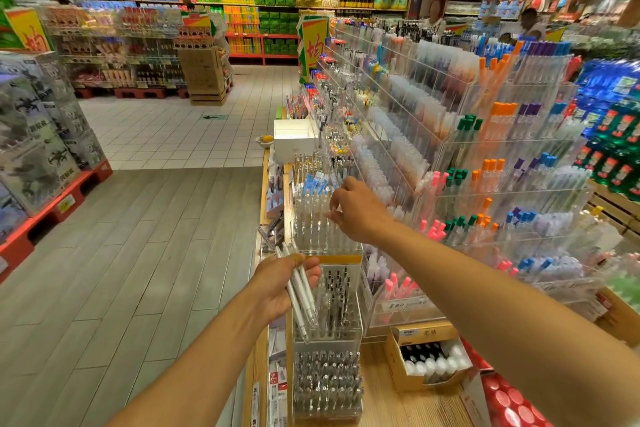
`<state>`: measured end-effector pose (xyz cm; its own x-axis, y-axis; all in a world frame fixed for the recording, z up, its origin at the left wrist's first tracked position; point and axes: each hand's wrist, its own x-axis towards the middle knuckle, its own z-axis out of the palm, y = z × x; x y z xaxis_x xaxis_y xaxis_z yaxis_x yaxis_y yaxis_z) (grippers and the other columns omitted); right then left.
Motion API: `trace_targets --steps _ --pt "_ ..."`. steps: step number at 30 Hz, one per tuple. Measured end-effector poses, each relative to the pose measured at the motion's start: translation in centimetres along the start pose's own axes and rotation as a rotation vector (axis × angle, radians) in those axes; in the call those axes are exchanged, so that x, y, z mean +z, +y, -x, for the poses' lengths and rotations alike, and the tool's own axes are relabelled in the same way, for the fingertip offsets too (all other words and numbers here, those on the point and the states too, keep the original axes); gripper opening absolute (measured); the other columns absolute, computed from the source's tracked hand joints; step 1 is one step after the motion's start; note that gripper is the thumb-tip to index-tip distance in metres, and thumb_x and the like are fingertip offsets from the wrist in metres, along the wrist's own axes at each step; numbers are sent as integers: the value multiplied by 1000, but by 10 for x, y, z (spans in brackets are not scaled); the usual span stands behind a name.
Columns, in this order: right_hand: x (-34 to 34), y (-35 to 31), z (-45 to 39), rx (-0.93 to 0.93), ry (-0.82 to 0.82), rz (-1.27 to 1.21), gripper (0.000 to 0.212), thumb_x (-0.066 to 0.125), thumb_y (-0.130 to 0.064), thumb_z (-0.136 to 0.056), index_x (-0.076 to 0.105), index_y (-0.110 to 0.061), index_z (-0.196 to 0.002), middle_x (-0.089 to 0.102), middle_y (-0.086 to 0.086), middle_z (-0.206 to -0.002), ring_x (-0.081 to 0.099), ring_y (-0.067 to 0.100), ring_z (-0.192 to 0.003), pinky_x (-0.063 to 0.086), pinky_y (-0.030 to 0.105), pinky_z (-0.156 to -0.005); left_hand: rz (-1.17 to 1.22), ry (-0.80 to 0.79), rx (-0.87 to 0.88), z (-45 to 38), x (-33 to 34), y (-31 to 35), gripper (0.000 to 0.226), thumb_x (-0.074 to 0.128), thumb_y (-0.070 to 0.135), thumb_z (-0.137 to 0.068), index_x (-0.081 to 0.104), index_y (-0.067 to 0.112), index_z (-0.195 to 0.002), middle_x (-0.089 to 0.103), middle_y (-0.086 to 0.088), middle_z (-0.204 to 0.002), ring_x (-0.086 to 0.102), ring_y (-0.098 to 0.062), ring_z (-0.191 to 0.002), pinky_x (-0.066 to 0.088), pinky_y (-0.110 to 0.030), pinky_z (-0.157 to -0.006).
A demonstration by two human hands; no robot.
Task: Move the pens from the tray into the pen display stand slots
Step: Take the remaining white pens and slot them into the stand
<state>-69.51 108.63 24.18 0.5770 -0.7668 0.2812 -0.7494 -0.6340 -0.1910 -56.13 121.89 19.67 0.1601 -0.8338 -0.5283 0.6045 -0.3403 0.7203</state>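
Note:
My left hand [284, 282] grips a small bundle of white pens [300, 295], their tips pointing down and to the right. Just beyond it stands a clear acrylic pen display stand [341, 246] with rows of slots, many holding clear-barrelled pens. Over those slots my right hand [356, 210] reaches from the right with its fingertips pinched together at the top of a pen; whether it grips the pen I cannot tell. A white tray-like box [294, 140] sits farther back on the counter.
More clear stands with black-and-silver pens [337, 302] sit nearer me. Tiered acrylic racks of coloured pens [485, 184] fill the right. An open cardboard box of bottles [427, 357] lies on the wooden counter. The aisle floor [138, 236] stretches left; people stand far back.

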Motion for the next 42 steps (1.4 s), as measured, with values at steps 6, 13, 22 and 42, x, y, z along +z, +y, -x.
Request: trace_targets --steps 6,13,22,42 --pt "-5 -2 12 3 51 -81 32 64 -33 -91 55 -19 -118 48 0 -118 50 20 -104 47 36 -88 -31 -75 -1 -2 -3 2 24 58 8 -97 69 -13 -98 71 -24 -78 71 -24 -61 61 -30 -57" --pt "-5 -28 26 -8 -238 -368 21 49 -25 -101 64 -13 -108 68 2 -99 63 15 -88 47 27 -73 -21 -147 43 0 4 3 26 62 10 -94 66 -10 -109 74 -19 -87 72 -24 -66 60 -31 -56" --pt "-6 -31 33 270 -373 -875 22 64 -26 -94 65 -11 -78 64 -4 -67 61 9 -62 47 26 -63 -62 -186 108 6 7 1 28 61 13 -94 63 -4 -116 73 -21 -106 74 -27 -79 62 -36 -67" --pt "-39 -11 12 -1 -36 -432 5 40 -16 -102 37 -14 -99 52 2 -82 48 15 -71 37 28 -56 85 157 50 -10 -7 5 15 48 5 -101 60 -4 -100 66 -14 -71 66 -19 -48 58 -28 -48"
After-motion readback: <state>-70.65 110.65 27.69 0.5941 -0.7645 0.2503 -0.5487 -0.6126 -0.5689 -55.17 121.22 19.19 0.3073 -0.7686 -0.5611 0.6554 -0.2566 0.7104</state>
